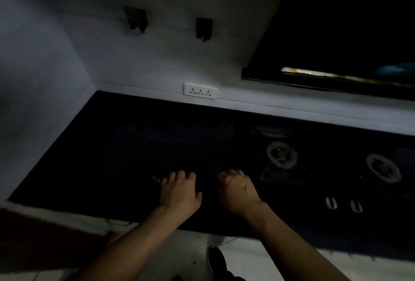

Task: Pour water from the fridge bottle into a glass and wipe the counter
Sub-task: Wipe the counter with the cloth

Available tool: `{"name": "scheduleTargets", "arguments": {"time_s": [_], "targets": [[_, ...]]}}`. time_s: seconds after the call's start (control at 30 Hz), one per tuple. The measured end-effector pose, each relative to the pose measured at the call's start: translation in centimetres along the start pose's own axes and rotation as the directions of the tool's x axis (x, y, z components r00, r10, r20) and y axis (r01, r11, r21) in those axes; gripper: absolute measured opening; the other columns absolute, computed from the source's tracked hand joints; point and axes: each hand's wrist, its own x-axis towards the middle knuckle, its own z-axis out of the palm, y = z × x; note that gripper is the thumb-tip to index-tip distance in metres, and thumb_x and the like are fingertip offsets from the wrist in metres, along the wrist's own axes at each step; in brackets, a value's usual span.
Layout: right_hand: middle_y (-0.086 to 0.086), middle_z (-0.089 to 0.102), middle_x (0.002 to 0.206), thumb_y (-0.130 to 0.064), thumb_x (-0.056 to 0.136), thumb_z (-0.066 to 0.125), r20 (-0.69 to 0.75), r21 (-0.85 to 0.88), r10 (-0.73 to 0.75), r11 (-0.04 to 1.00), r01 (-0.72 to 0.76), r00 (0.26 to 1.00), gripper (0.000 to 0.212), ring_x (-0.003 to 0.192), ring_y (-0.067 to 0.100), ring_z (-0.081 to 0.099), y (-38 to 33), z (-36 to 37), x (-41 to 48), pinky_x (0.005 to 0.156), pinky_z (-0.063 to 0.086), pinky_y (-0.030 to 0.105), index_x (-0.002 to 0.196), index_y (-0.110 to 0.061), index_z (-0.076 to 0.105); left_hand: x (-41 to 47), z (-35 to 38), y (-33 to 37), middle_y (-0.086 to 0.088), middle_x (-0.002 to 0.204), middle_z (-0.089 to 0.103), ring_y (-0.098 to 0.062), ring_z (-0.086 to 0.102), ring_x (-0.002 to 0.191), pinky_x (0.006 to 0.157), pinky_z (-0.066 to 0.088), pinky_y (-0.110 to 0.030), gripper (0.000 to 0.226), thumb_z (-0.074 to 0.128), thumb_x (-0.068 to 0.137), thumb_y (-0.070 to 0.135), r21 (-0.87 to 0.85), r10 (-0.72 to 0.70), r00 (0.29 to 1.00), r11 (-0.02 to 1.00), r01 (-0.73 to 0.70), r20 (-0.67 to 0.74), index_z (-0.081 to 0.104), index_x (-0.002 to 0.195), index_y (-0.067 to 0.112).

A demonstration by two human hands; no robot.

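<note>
Hands resting on dark table [112, 146] beside gas hob [281, 156].
Left hand [180, 193] fingers [180, 174] spread flat, right hand [238, 192] fingers [232, 174] loosely bent; neither holds anything.

Home kitchen, dimly lit, as I see it through the head camera. A dark tabletop [134, 146] runs along a pale wall [67, 67] into a corner. Set into it is a gas hob [314, 175], with a near burner [281, 156], a far burner [382, 170] and two knobs [331, 203] at its front edge. A white socket strip [200, 91] sits low on the wall, two dark brackets [135, 18] hang higher, and pale floor tiles [190, 251] show below.
</note>
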Motion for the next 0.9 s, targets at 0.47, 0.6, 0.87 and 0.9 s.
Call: {"name": "scheduleTargets", "arguments": {"time_s": [0.47, 0.6, 0.87, 0.9], "targets": [[0.009, 0.053, 0.129, -0.026, 0.09, 0.058, 0.013, 0.095, 0.521, 0.849, -0.519, 0.854, 0.047, 0.119, 0.032, 0.048, 16.5, 2.8, -18.1, 0.096, 0.041, 0.042, 0.135, -0.02, 0.047, -4.0, 3.6, 19.8, -0.008, 0.137, 0.051, -0.029, 0.044, 0.126, 0.104, 0.034, -0.043, 0.054, 0.05, 0.092, 0.05, 0.204, 0.352, 0.916, 0.899, -0.388, 0.192, 0.045, 0.138, 0.022], [0.009, 0.054, 0.13, -0.033, 0.093, 0.053, 0.001, 0.142, 0.601, 0.791, -0.595, 0.8, 0.048, 0.121, 0.032, 0.048, 23.3, 4.4, -25.0, 0.101, 0.039, 0.043, 0.139, -0.021, 0.046, -6.5, 5.7, 29.2, -0.009, 0.138, 0.05, -0.03, 0.044, 0.127, 0.106, 0.033, -0.044, 0.056, 0.049, 0.093, 0.051, 0.226, 0.43, 0.874, 0.849, -0.477, 0.227, 0.043, 0.14, 0.022], [0.012, 0.055, 0.127, -0.032, 0.094, 0.054, 0.038, 0.151, 0.706, 0.695, -0.703, 0.707, 0.042, 0.118, 0.034, 0.05, 37.5, 5.4, -39.2, 0.099, 0.036, 0.044, 0.132, -0.016, 0.048, -12.7, 10.4, 48.5, -0.009, 0.129, 0.055, -0.03, 0.048, 0.12, 0.1, 0.037, -0.042, 0.046, 0.049, 0.09, 0.049, 0.233, 0.548, 0.802, 0.769, -0.595, 0.24, 0.05, 0.127, 0.021], [0.012, 0.055, 0.126, -0.032, 0.094, 0.054, 0.044, 0.156, 0.723, 0.677, -0.719, 0.69, 0.041, 0.117, 0.034, 0.05, 39.0, 5.4, -40.7, 0.098, 0.037, 0.044, 0.131, -0.016, 0.048, -13.5, 10.8, 50.5, -0.009, 0.129, 0.055, -0.03, 0.048, 0.12, 0.1, 0.037, -0.042, 0.046, 0.049, 0.09, 0.048, 0.235, 0.559, 0.792, 0.758, -0.608, 0.245, 0.05, 0.127, 0.021]]}}
